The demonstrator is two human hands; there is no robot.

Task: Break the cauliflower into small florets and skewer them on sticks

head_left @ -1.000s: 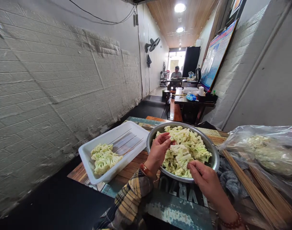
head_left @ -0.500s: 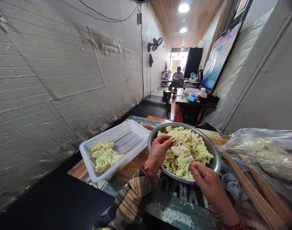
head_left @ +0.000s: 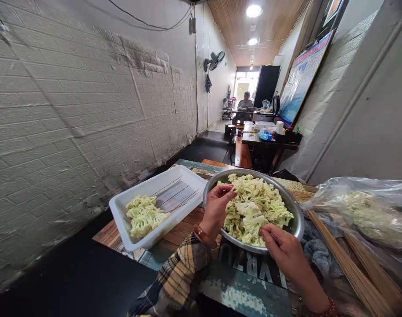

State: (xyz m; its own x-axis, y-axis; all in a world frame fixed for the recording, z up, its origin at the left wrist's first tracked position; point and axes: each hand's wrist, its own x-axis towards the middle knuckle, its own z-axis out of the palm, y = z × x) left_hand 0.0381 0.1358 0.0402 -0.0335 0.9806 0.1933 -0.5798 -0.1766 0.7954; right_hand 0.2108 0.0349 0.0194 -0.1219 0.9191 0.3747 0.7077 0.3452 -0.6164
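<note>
A steel basin [head_left: 298,220] full of pale green cauliflower florets [head_left: 267,193] stands before me. My left hand [head_left: 217,209] is closed in a pinch over its left side, with a small pale cauliflower piece at the fingertips, partly hidden among the others. At the near side of the basin, my right hand [head_left: 283,246] pinches a cauliflower floret [head_left: 253,223] between thumb and forefinger. Whether a stick runs through that floret cannot be seen. In a white tray [head_left: 121,229] on the left lie cauliflower skewers [head_left: 146,218], their thin sticks pointing to the tray's far right.
Bundles of bamboo skewers [head_left: 346,264] lie at the right, beside a clear plastic bag [head_left: 369,215] with more cauliflower. Beyond my table are a wooden bench [head_left: 243,154] and another table [head_left: 250,138] holding several items. A person [head_left: 245,102] sits far back. A brick-patterned wall runs along the left.
My left hand has drawn slightly back to the left, and its fingertips have shifted on the small piece. My right hand stays nearly where it was, still pinching the floret.
</note>
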